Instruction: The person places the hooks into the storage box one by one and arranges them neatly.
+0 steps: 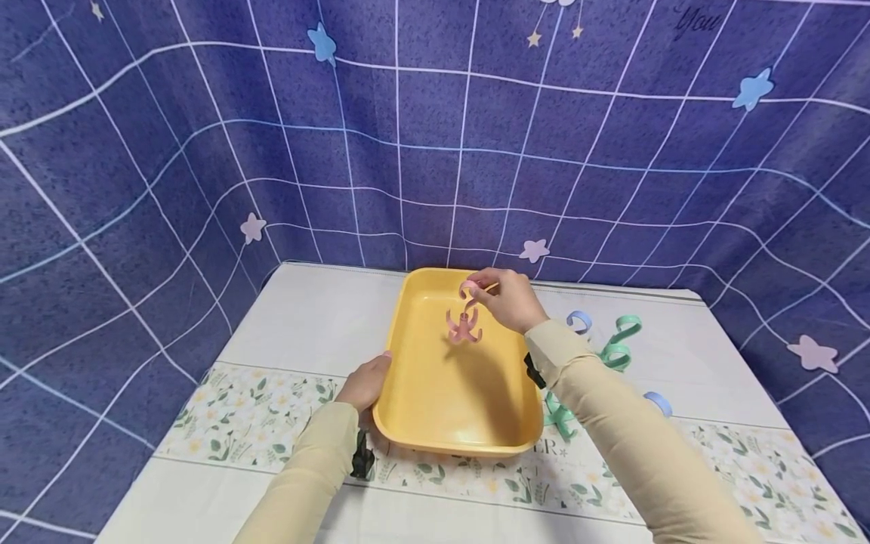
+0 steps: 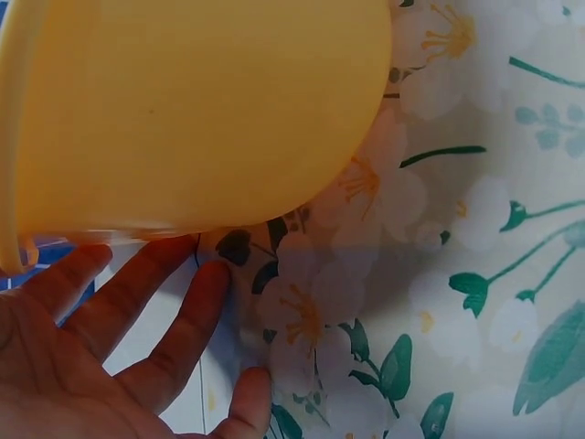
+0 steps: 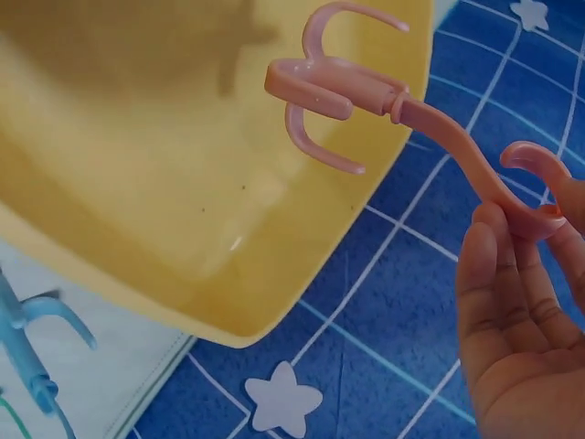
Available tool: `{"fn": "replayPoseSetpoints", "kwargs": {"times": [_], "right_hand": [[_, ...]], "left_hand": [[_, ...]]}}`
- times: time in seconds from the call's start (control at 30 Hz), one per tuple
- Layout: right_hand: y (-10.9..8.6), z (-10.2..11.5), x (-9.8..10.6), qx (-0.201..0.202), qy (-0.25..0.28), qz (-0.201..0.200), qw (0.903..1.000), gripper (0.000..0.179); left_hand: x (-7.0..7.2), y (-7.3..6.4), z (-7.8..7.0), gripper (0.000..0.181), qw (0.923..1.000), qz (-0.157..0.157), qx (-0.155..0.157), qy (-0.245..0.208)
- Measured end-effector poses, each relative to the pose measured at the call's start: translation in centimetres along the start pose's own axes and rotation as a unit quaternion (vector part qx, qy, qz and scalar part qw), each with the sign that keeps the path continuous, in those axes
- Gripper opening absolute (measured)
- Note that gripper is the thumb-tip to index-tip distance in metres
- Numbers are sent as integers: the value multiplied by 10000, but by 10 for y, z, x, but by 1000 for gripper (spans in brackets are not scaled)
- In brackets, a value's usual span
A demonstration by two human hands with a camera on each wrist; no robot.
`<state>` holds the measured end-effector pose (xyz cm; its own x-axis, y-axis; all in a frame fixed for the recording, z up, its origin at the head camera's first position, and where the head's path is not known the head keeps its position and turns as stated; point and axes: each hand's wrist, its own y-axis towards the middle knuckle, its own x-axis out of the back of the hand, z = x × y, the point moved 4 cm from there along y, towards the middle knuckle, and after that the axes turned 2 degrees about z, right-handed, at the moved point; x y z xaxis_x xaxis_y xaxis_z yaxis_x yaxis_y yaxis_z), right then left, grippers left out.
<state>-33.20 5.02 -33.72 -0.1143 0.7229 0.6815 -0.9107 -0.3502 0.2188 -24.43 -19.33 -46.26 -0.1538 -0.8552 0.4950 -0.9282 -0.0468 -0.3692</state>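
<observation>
Above the yellow tray, our right hand pinches the pink hook, which, held by one end, might swivel free, while our uncurled left hand touches the tray's side.

Right fingers pinch while left fingers spread loosely apart.

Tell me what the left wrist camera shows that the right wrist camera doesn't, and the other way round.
Only the left wrist view shows the left hand, its fingers by the tray's outer wall, and the flower print.

Only the right wrist view shows the right hand gripping a pink hooked piece, a blue hooked piece and a star.

Both show the yellow tray, outside in the left view, inside in the right, plus white cloth and blue backdrop.
</observation>
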Motion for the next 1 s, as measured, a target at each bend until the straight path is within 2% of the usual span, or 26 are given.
{"fn": "replayPoseSetpoints", "kwargs": {"times": [0.37,0.6,1.0], "right_hand": [[9,3,-28,-77,-155,169,9997,15],[13,2,-39,-142,34,0,9999,12],[26,5,-53,-337,-178,-18,9993,11]], "left_hand": [[-2,4,1,62,10000,37,-43,70],[-3,6,4,64,9999,73,48,-62],[-1,7,4,63,9999,61,35,-78]]}}
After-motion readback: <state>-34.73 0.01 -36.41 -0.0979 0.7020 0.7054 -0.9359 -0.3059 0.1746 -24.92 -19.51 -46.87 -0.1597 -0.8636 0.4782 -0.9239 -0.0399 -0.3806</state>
